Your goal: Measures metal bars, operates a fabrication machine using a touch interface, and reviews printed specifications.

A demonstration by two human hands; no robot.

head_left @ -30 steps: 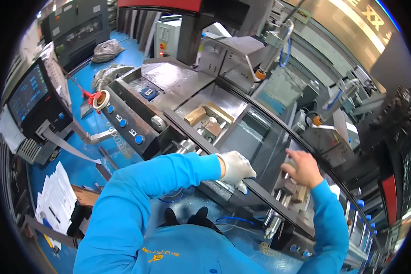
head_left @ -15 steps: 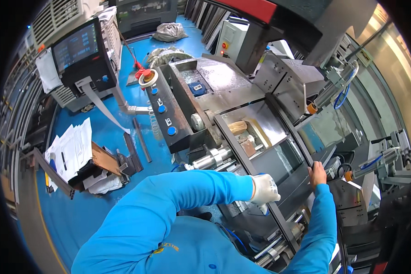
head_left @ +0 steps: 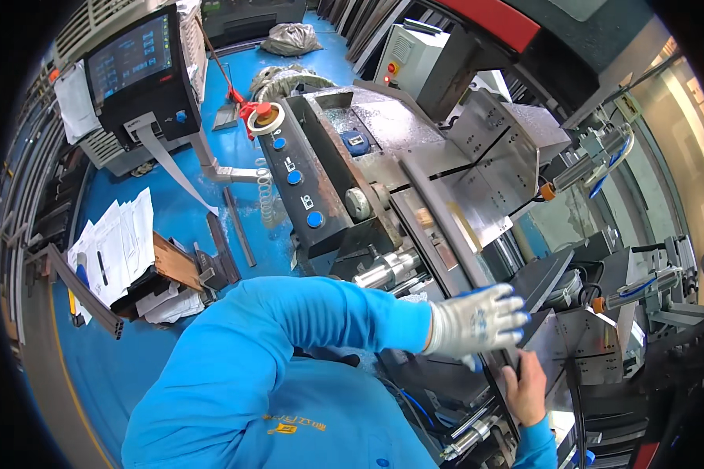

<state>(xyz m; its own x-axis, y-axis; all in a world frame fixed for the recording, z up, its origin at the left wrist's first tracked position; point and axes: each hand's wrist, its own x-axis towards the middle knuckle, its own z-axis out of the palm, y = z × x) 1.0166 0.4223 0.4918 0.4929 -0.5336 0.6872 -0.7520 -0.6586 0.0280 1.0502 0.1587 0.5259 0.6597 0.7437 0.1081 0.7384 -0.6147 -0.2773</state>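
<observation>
My left hand, in a white glove with blue-coated fingertips, is open with its fingers spread. It lies across a long dark metal profile that slants over the machine bed. My bare right hand is closed on the near part of this profile, below the glove. A second dark bar runs close alongside on the left, partly covered by the first. The glove and my left sleeve hide part of both lengths. Beneath them are a metal cylinder and a small wooden block.
A control panel with blue buttons and a red knob stands left of the bed. Beyond it is a screen on an arm. Papers lie on a stand at left. Steel plates and pneumatic cylinders flank the right side.
The right-hand profile has shifted left, close to the other bar. My gloved hand has gone from closed to spread and moved right. My right hand has come nearer to me.
</observation>
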